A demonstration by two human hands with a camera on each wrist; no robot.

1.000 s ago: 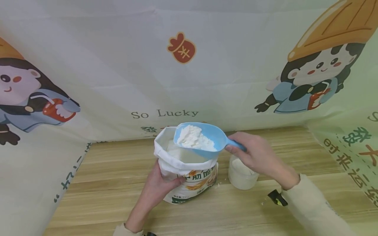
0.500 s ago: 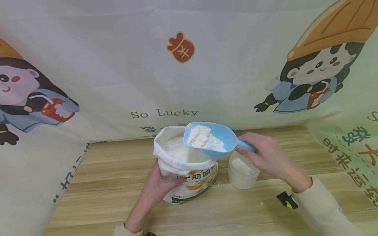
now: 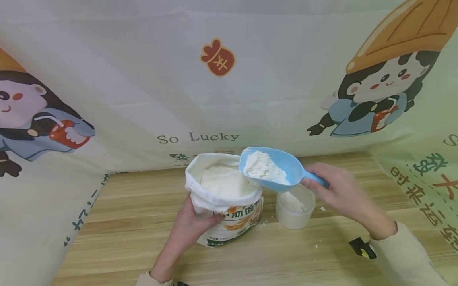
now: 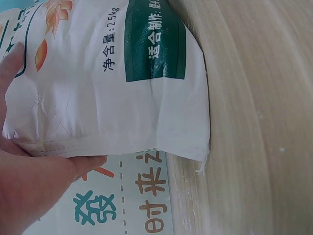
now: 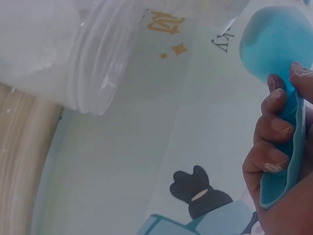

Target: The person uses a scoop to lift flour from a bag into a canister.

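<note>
The left hand (image 3: 193, 227) grips the side of the open white bag (image 3: 232, 204), thumb on the printed front, fingers reaching round the side. The bag stands on the wooden table (image 3: 125, 210), its rim folded outward, white powder (image 3: 223, 180) inside. Next comes the blue scoop (image 3: 292, 171), bearing a heap of powder, raised over the bag's right edge; whether they touch cannot be told. Below it, the clear jar (image 3: 293, 219) stands on the table, partly filled with powder. Rightmost, the right hand (image 3: 341, 194) holds the scoop's handle, powder-dusted fingers curled round it.
</note>
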